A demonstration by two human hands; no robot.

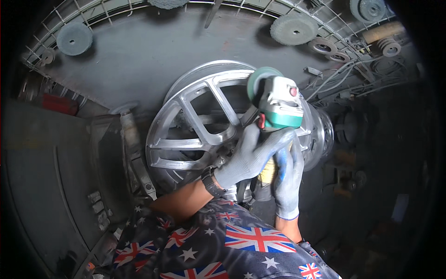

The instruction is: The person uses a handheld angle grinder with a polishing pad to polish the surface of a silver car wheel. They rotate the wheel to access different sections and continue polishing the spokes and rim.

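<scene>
A silver spoked car wheel rim (pixel 200 136) stands in front of me. Over its right side I hold a white and green angle grinder (pixel 280 103), with a pale green disc (pixel 258 83) at its far end, close to the rim. My left hand (pixel 241 157), in a grey glove, is closed round the tool below its green part. Also gloved, my right hand (pixel 289 179) wraps its lower body, where a yellow section (pixel 268 173) shows between the hands. Whether the disc touches the metal, I cannot tell.
Behind the rim rises a grey panel (pixel 139 39). Round abrasive wheels (pixel 75 38) hang from a wire rack (pixel 109 14) along the top. Cables (pixel 332 79) run at the upper right. More rims (pixel 324 132) stand to the right, and a metal bar (pixel 134 153) is at the left.
</scene>
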